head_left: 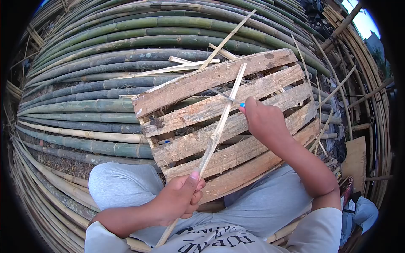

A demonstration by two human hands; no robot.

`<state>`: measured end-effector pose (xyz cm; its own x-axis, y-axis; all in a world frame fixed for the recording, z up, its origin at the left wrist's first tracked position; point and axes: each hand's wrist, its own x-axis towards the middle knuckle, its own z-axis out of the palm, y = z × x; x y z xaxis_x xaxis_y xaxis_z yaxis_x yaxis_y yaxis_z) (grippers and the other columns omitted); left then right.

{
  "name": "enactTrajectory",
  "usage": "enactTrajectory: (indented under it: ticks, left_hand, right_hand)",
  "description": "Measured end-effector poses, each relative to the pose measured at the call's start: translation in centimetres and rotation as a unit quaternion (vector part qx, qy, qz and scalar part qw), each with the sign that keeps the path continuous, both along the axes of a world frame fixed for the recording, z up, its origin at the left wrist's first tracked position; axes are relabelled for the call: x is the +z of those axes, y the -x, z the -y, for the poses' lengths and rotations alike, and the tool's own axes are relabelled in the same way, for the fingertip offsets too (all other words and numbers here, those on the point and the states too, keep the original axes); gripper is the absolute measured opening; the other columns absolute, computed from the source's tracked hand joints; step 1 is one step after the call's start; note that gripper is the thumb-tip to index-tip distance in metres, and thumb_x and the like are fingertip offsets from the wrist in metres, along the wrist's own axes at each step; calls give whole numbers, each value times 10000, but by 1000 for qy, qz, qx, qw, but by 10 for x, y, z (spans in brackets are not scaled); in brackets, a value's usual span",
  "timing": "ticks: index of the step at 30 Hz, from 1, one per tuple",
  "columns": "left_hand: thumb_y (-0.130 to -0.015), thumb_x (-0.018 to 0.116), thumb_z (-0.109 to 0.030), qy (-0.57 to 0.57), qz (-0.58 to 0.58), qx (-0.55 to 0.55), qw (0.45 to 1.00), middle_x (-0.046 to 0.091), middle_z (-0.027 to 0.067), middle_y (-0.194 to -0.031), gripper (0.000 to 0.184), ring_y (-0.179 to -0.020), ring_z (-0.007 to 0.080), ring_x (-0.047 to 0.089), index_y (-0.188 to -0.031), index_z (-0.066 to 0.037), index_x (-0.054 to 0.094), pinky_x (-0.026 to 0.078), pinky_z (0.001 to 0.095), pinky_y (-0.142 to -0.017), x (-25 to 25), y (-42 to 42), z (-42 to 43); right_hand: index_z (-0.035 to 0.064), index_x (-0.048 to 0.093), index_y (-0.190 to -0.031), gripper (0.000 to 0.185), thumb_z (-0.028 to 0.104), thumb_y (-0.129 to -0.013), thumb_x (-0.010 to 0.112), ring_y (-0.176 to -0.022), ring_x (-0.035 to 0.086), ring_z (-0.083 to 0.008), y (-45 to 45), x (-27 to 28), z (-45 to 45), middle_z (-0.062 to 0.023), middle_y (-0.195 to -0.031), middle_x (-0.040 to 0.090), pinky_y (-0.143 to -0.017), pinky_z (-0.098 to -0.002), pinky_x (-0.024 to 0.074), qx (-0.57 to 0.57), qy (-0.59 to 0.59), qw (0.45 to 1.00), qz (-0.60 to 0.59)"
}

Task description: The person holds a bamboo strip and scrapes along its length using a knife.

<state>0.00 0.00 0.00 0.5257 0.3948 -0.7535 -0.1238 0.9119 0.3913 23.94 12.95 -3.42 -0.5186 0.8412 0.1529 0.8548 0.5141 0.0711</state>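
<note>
A long pale bamboo strip [223, 114] slants across a slatted wooden crate [190, 120] that rests over the person's lap. My left hand [185, 196] is closed round the strip's lower part, thumb on top, near the crate's front edge. Over the crate's right half, my right hand [265, 122] is closed on a knife with a blue-tipped handle [242, 105]. The knife's thin blade [219, 93] points up and left and crosses the strip at its upper part. Most of the handle is hidden in the fist.
Rows of green and grey bamboo poles [105, 105] lie behind and left of the crate. Loose split strips [230, 38] lean at its far edge. More thin strips, a flat board [355, 162] and a blue-grey cloth [365, 214] are at the right.
</note>
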Motion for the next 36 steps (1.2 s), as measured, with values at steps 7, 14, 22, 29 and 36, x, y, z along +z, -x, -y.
enactTrajectory:
  ticks: [7,14,22,29,36]
  left_hand:
    - [-1030,286,-532,8,-8,2,1000,275,-53,-632,415,-486,50,179,-863,-161,369,157,229,-423,1,4,7]
    - [-1028,291,-533,13,-10,4,1000,272,-59,-634,415,-482,45,173,-858,-163,370,151,227,-416,4,4,8]
    - [-1033,284,-523,14,7,-8,1000,271,-59,-635,410,-487,47,174,-860,-160,367,155,225,-421,1,8,11]
    - [-1030,282,-529,3,-1,-3,1000,263,-61,-636,416,-489,45,181,-864,-158,369,162,224,-424,-7,14,12]
    - [-1032,274,-528,20,16,-13,1000,264,-61,-642,419,-495,45,180,-861,-157,367,167,222,-431,2,14,11]
  right_hand:
    - [64,466,-813,280,285,-963,549,-462,579,-275,14,-1,8,-89,-584,553,-424,-380,451,86,12,996,-24]
    - [73,495,-801,310,323,-982,522,-465,616,-237,8,-5,-8,-74,-579,587,-418,-340,480,23,-22,999,13]
    - [68,468,-795,318,324,-972,535,-466,596,-272,1,1,-4,-91,-567,566,-433,-386,465,30,9,999,24]
    - [71,458,-792,301,300,-956,565,-464,571,-284,3,-1,4,-110,-603,563,-439,-388,446,90,24,996,-8]
    - [82,452,-780,325,334,-959,553,-432,553,-262,-10,0,-17,-60,-548,515,-405,-383,428,16,-27,999,33]
